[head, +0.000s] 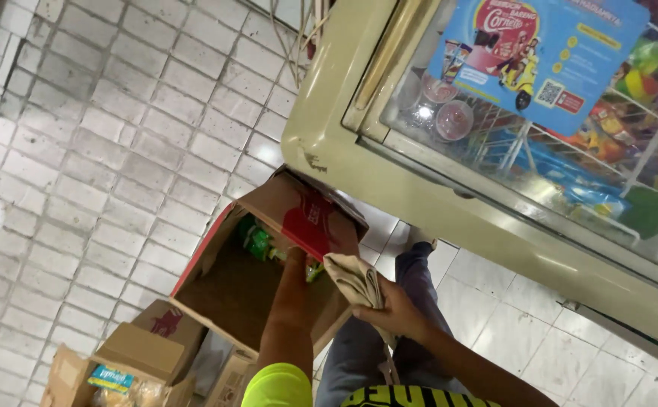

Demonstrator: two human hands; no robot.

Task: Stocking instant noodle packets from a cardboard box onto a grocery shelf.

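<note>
We observe the left hand [296, 255] reaching down into an open cardboard box [227, 290], a brown corrugated carton with a red-printed flap, standing on the tiled floor [103, 151] against the chest freezer [419, 188]. The fingers are hidden behind the raised flap, so we cannot tell whether that hand is open or closed on anything. Just beside it, inside the box, lie glossy green packets [256, 241], partly covered by the flap and too small to identify further. The right hand [394, 311] is clamped on a folded beige cloth [355, 280], soft and creased, held above the person's knee beside the box. The freezer has a cream, scuffed rim and a sliding glass lid with a blue sticker; its contents are blurred by glare. A smaller cardboard box [148, 350] sits at lower left, cut off by the frame edge.
</note>
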